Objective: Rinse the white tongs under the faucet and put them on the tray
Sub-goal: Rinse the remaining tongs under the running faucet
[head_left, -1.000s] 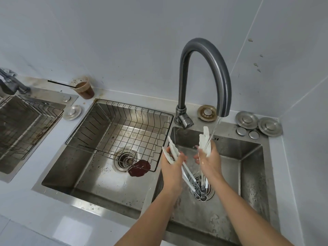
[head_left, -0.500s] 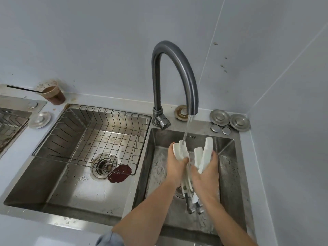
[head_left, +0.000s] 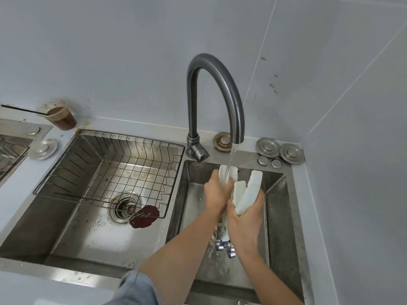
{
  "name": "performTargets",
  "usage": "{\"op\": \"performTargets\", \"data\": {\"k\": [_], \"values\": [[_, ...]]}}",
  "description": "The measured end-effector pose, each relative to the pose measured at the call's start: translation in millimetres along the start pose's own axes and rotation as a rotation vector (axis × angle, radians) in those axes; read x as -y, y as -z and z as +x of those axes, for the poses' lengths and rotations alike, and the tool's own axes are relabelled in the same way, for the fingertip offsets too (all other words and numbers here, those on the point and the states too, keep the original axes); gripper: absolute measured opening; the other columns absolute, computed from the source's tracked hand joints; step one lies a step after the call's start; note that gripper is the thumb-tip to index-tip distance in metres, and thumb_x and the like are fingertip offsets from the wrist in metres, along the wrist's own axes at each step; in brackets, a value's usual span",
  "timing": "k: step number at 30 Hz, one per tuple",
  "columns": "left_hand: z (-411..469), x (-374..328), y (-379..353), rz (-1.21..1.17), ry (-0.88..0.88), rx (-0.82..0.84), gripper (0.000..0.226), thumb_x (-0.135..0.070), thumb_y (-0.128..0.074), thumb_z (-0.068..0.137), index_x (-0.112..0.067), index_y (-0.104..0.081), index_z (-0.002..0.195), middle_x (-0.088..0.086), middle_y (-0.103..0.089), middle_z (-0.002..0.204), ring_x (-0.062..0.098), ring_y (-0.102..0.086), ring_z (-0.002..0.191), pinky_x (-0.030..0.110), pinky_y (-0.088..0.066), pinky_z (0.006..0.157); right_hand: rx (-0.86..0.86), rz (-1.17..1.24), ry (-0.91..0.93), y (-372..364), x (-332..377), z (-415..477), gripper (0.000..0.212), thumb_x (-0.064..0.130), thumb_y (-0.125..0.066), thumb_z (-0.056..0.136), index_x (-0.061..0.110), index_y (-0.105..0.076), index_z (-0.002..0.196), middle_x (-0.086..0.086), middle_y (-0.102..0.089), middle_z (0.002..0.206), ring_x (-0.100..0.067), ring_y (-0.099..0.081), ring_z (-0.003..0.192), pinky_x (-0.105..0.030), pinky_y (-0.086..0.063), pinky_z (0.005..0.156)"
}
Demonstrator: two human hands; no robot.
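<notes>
Two pairs of white tongs are held upright over the right sink basin. My left hand grips one pair of white tongs, whose tips sit right in the water stream from the grey arched faucet. My right hand grips the other pair of white tongs, just right of the stream. Their metal hinge ends hang below my hands. The wire tray rests across the back of the left basin.
A dark red blob lies beside the drain in the left basin. A cup of brown liquid with a black straw stands at the back left. Several metal sink plugs sit by the right wall corner.
My hands have come together and my left hand's tongs moved into the stream, while the right hand's pair shifted out to the right. The view swung rightward.
</notes>
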State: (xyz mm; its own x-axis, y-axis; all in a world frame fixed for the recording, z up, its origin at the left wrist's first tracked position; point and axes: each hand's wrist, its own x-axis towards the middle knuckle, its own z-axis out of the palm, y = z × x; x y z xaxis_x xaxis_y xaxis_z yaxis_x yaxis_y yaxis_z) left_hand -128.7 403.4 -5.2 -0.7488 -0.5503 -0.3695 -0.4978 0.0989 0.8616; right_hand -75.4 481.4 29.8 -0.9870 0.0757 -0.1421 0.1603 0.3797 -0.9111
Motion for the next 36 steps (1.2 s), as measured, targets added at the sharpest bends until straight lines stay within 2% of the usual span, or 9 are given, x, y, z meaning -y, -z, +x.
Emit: {"op": "performTargets", "data": {"k": [6, 9, 13, 16, 18, 23, 27, 33, 36], "values": [[-8, 7, 31, -0.363, -0.040, 0.047, 0.037, 0.008, -0.053, 0.082, -0.014, -0.059, 0.112, -0.002, -0.067, 0.091, -0.002, -0.066, 0.074, 0.013, -0.052, 0.061, 0.215, 0.014, -0.019, -3, 1, 22, 0.046, 0.018, -0.063, 0.089, 0.019, -0.040, 0.129, 0.011, -0.059, 0.094, -0.007, -0.061, 0.087, -0.020, -0.049, 0.070], [-8, 10, 44, -0.475, 0.015, 0.060, 0.040, 0.010, -0.047, 0.082, -0.013, -0.057, 0.112, 0.005, -0.067, 0.095, 0.015, -0.067, 0.080, 0.026, -0.057, 0.067, 0.254, 0.019, -0.075, -16, -6, 32, 0.029, 0.020, -0.063, 0.088, 0.027, -0.048, 0.113, 0.003, -0.066, 0.098, -0.014, -0.064, 0.092, -0.024, -0.051, 0.075], [-7, 15, 61, -0.480, 0.078, -0.042, 0.035, -0.006, -0.054, 0.085, -0.023, -0.055, 0.115, 0.006, -0.066, 0.098, 0.027, -0.066, 0.089, 0.045, -0.055, 0.082, 0.276, 0.081, -0.186, -38, -13, 40, 0.026, 0.030, -0.065, 0.086, 0.019, -0.058, 0.108, -0.005, -0.071, 0.101, -0.022, -0.068, 0.094, -0.041, -0.055, 0.085], [-17, 14, 72, -0.461, 0.049, -0.126, 0.037, -0.009, -0.054, 0.088, -0.030, -0.048, 0.119, 0.001, -0.063, 0.103, 0.014, -0.063, 0.090, 0.027, -0.051, 0.075, 0.300, 0.181, -0.313, -52, -23, 49, 0.050, 0.049, -0.069, 0.077, 0.020, -0.061, 0.117, 0.000, -0.071, 0.107, -0.018, -0.069, 0.095, -0.026, -0.053, 0.068], [-29, 14, 77, -0.449, 0.005, -0.191, 0.042, -0.012, -0.058, 0.085, -0.032, -0.044, 0.120, -0.003, -0.062, 0.101, 0.012, -0.062, 0.089, 0.024, -0.048, 0.073, 0.276, 0.253, -0.409, -58, -23, 53, 0.066, 0.058, -0.078, 0.062, 0.019, -0.065, 0.113, -0.003, -0.073, 0.103, -0.020, -0.071, 0.092, -0.034, -0.058, 0.075], [-61, 15, 71, -0.246, -0.198, -0.272, 0.047, -0.032, -0.067, 0.079, -0.030, -0.045, 0.121, -0.009, -0.059, 0.104, 0.006, -0.060, 0.093, 0.024, -0.052, 0.080, 0.350, 0.198, -0.481, -54, -6, 46, 0.011, 0.022, -0.065, 0.087, 0.011, -0.066, 0.088, -0.006, -0.068, 0.079, -0.018, -0.064, 0.069, -0.026, -0.049, 0.056], [-64, 18, 68, -0.174, -0.263, -0.218, 0.045, -0.033, -0.067, 0.081, -0.029, -0.045, 0.119, -0.010, -0.058, 0.101, 0.005, -0.060, 0.093, 0.029, -0.055, 0.079, 0.494, 0.172, -0.437, -54, -10, 46, 0.015, 0.021, -0.060, 0.089, 0.012, -0.068, 0.097, -0.010, -0.072, 0.090, -0.021, -0.067, 0.077, -0.027, -0.049, 0.058], [-65, 14, 72, -0.391, -0.173, -0.046, 0.037, -0.035, -0.067, 0.086, -0.027, -0.047, 0.115, -0.007, -0.062, 0.088, 0.007, -0.064, 0.079, 0.030, -0.057, 0.075, 0.405, 0.174, -0.351, -34, -3, 54, 0.029, 0.027, -0.057, 0.092, 0.001, -0.067, 0.084, -0.010, -0.064, 0.063, -0.018, -0.060, 0.049, -0.025, -0.050, 0.046], [-65, 17, 73, -0.471, -0.147, -0.027, 0.027, -0.040, -0.063, 0.086, -0.027, -0.052, 0.107, -0.005, -0.063, 0.086, 0.008, -0.063, 0.078, 0.037, -0.057, 0.078, 0.395, 0.176, -0.323, -33, -3, 58, 0.030, 0.029, -0.058, 0.092, 0.000, -0.066, 0.092, -0.015, -0.067, 0.071, -0.022, -0.064, 0.056, -0.027, -0.053, 0.051]]}}
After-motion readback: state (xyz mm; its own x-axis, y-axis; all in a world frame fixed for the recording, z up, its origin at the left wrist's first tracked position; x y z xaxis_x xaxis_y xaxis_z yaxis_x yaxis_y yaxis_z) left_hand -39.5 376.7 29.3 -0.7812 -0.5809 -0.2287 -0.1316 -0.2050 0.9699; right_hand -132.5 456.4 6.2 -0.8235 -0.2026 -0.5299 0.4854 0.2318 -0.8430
